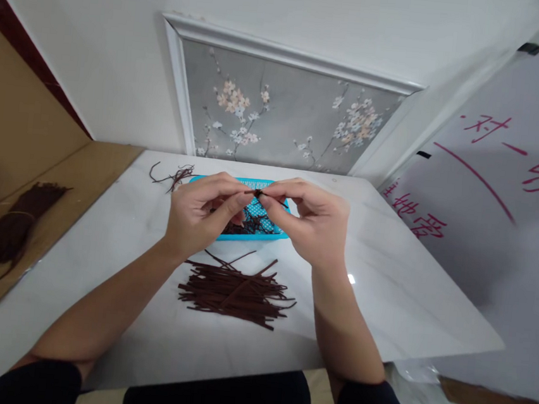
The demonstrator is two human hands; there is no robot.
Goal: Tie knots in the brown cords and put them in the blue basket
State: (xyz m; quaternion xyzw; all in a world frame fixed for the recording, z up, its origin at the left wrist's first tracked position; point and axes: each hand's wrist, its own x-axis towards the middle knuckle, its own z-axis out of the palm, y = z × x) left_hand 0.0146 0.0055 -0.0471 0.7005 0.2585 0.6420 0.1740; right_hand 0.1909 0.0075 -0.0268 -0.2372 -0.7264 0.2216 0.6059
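Note:
My left hand [206,208] and my right hand [313,219] meet fingertip to fingertip above a blue plastic basket [247,239]. Between them they pinch a thin dark brown strip [257,192], with a small dark knot or bunch at its middle. The fingers of both hands are closed, and they partly hide the basket. Inside it lie tangled dark brown pieces [251,224]. On the white table nearer to me is a loose pile of flat brown strips [237,291], most of them lying sideways.
A few thin dark strands [176,177] lie on the marble-patterned table [380,289] left of the basket. Farther left, a tied brown bundle [12,228] rests on cardboard [87,165]. A wall with a framed floral panel [288,112] stands behind; a whiteboard [475,247] with red writing is at right.

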